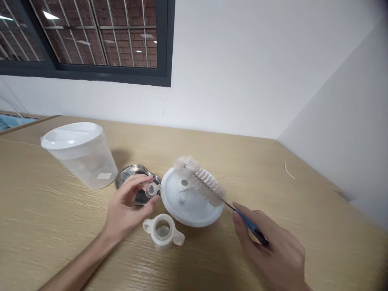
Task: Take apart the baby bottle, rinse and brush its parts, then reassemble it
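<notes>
My right hand (269, 246) grips the blue handle of a bottle brush (209, 188), its white bristles slanting up and left over a white round lid-like piece (194, 214) with a hole near its middle. Between the thumb and fingers of my left hand (127, 208) is a small clear round piece (150, 189), perhaps a bottle nipple or cap; its kind is unclear. Behind that hand lies a shiny kidney-shaped metal tray (135, 167), partly hidden, with something clear in it. Closer to me stands an open baby bottle (163, 242) with a two-handled cream ring around its mouth.
A translucent plastic pitcher (81, 155) with a white lid stands at the left of the wooden table (242, 161). One thin pale strip (289, 170) lies on the right side. White walls and a barred window (100, 36) rise behind the table.
</notes>
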Tool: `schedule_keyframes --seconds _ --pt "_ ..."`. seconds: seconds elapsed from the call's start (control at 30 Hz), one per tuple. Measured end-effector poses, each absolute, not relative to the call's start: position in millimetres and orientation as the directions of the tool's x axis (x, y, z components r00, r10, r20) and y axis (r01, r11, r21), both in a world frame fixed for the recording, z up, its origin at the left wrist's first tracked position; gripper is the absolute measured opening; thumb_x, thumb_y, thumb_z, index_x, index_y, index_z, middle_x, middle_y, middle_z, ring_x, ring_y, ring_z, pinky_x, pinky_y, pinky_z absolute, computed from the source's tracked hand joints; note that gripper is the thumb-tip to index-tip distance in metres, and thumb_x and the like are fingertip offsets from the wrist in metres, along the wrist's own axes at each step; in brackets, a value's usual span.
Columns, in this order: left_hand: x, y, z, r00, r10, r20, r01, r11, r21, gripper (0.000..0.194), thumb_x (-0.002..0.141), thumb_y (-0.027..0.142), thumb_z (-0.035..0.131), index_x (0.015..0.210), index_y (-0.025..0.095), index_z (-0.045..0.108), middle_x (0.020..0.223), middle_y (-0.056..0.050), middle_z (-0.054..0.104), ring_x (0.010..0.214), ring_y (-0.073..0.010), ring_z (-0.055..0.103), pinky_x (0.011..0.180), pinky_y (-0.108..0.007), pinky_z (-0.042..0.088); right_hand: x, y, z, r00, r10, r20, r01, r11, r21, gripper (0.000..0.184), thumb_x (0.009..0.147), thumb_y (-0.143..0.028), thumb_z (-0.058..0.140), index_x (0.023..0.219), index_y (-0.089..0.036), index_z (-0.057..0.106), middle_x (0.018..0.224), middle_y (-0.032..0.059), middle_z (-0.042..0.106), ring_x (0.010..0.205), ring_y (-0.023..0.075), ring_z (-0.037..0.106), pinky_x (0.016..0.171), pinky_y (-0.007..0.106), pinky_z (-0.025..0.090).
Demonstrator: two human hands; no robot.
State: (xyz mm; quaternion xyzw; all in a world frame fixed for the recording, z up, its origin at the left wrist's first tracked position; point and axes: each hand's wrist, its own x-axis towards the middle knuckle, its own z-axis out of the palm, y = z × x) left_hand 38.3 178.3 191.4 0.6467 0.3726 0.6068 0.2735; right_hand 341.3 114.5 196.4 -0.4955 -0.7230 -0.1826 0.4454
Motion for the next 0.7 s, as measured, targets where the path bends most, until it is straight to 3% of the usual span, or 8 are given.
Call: schedule_keyframes --seconds 0.37,0.57,0.7 --pt "42.9 179.5 191.0 -0.055 0.867 0.496 0.033 -0.495 0.868 0.042 0.068 0.013 0.087 0.104 0.027 0.072 0.103 -0.002 0.073 0.091 -0.0173 0.071 0.081 -0.027 0.06 342.3 115.0 196.8 -0.135 0.54 0.831 0.876 0.457 -0.154 0.018 0.093 -0.013 0.064 0.109 -0.018 0.069 0.064 -0.0041 0.061 0.044 0.0065 0.05 0.048 0.022 0.042" --pt "38.2 180.8 191.9 -0.025 0.854 0.519 0.182 -0.507 0.843 0.039 0.069 0.015 0.087 0.103 0.027 0.074 0.101 -0.003 0.075 0.096 -0.0202 0.068 0.087 -0.032 0.057 341.8 113.0 195.0 -0.109 0.547 0.83 0.885 0.434 -0.169 0.016 0.093 -0.014 0.065 0.107 -0.019 0.069 0.067 -0.0027 0.065 0.048 0.0079 0.056 0.052 0.023 0.046" --pt "37.8 181.1 192.2 -0.006 0.852 0.523 0.161 -0.516 0.842 0.039 0.07 0.014 0.087 0.105 0.03 0.076 0.104 -0.002 0.074 0.102 -0.02 0.067 0.093 -0.032 0.055 341.5 113.3 197.0 -0.095 0.539 0.837 0.875 0.447 -0.188 0.014 0.093 -0.015 0.065 0.105 -0.019 0.07 0.072 -0.001 0.071 0.051 0.0084 0.061 0.054 0.023 0.048"
